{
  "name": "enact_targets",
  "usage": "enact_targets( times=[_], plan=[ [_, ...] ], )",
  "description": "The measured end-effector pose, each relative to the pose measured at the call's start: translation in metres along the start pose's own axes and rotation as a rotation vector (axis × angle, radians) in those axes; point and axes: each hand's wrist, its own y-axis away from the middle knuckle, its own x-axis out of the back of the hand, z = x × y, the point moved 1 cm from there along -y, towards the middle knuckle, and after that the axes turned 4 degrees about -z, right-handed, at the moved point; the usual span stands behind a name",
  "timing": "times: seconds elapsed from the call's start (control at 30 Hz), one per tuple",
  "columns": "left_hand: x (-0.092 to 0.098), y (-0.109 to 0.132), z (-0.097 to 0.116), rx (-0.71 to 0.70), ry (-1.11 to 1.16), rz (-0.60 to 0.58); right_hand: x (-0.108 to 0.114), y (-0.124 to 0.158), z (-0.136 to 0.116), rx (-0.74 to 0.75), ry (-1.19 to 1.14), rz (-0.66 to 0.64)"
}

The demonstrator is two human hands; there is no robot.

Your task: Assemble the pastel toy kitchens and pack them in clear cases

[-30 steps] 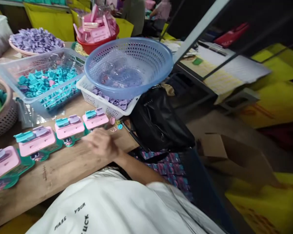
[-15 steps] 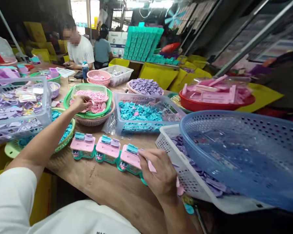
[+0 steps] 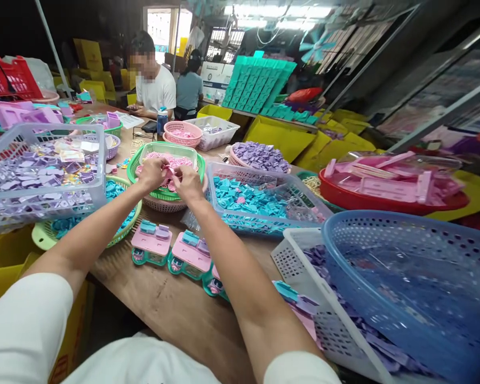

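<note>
My left hand (image 3: 152, 174) and my right hand (image 3: 189, 184) are close together over the green basket (image 3: 202, 169), which holds small pink plastic pieces (image 3: 174, 160). Bent fingers of the left hand pinch a pink piece. The right fingers are closed at the same spot, and what they grip is too small to make out. On the table stands a row of toy units with teal bases, pink tops, and blue and purple parts: one unit (image 3: 151, 242) at the left, another (image 3: 190, 255) beside it. My right forearm partly covers the row.
A clear crate (image 3: 244, 226) of blue pieces stands right of the green basket. Further right, a large blue basket (image 3: 344, 250) rests over a white crate (image 3: 300, 240) of purple pieces. At left is a clear crate (image 3: 64, 194) of purple pieces. A person (image 3: 156, 90) sits across the table.
My right hand has left the third toy unit and reached forward to the pink pieces beside my left hand. The camera view has shifted left.
</note>
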Motion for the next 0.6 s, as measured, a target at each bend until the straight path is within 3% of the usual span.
enact_targets(
  times=[0.17, 0.4, 0.53, 0.6],
  plan=[
    [-0.006, -0.002, -0.006, 0.007, 0.058, -0.009, -0.004, -0.011, 0.016, -0.07, 0.026, 0.022],
    [-0.021, -0.008, -0.015, 0.191, 0.3, -0.078, 0.0, -0.017, 0.027, -0.177, -0.029, -0.019],
    [-0.008, -0.009, -0.019, 0.297, 0.438, -0.139, -0.008, -0.033, 0.016, -0.148, -0.101, -0.075],
    [-0.004, -0.006, -0.012, 0.308, 0.501, -0.19, -0.005, -0.036, 0.013, -0.126, -0.143, -0.078]
  ],
)
